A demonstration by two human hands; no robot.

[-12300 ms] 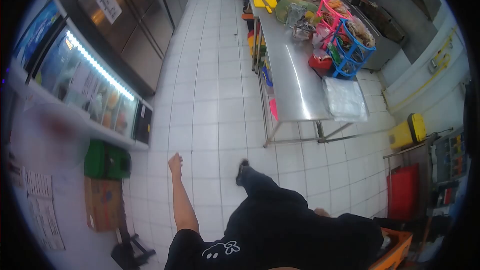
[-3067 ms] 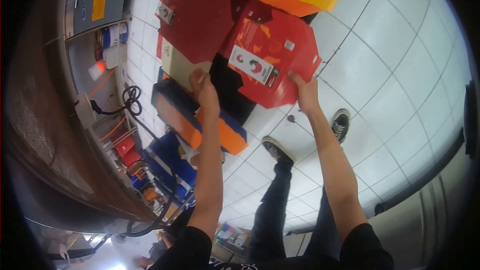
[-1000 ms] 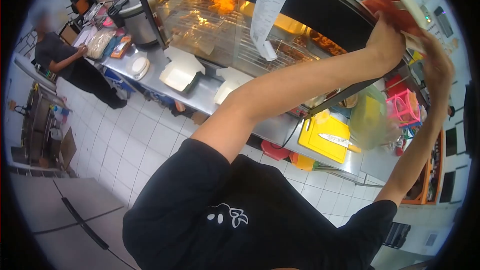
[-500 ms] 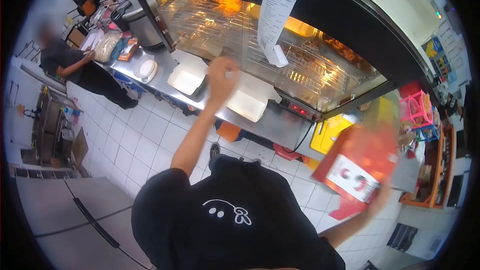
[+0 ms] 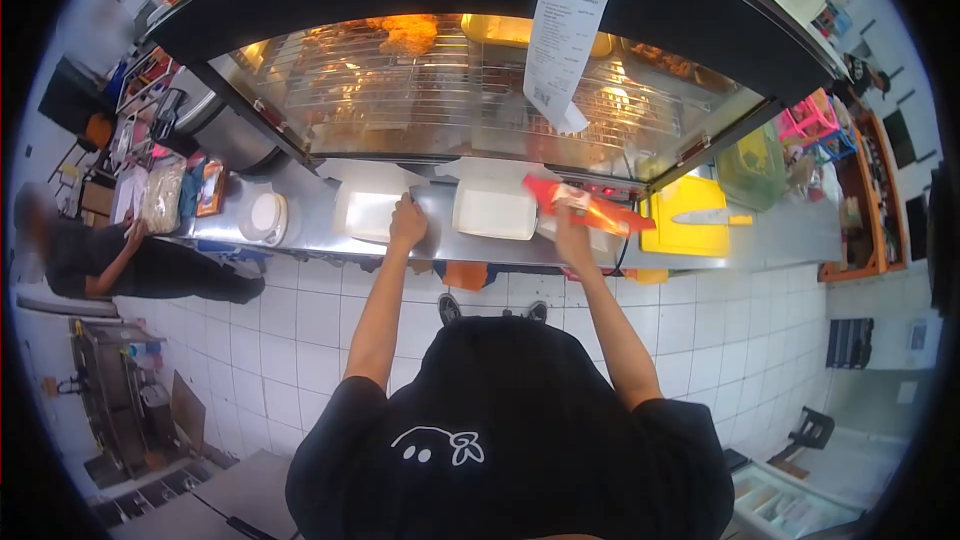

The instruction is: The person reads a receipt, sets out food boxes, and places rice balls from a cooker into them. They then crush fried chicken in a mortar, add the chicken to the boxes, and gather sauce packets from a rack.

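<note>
Red printed cardboard sheet swung in over the shiny steel bench, held in the right hand, left hand lowered to a white open cardboard box, fingers curled, perhaps pinching its right edge

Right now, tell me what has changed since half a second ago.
The right hand, its grip kept on the red carton, swung it leftward and forward, to beside the right box. The left hand came down to the left box's right edge; whether it grips is unclear. Unchanged: both boxes open, knife on board, receipt hanging.
</note>
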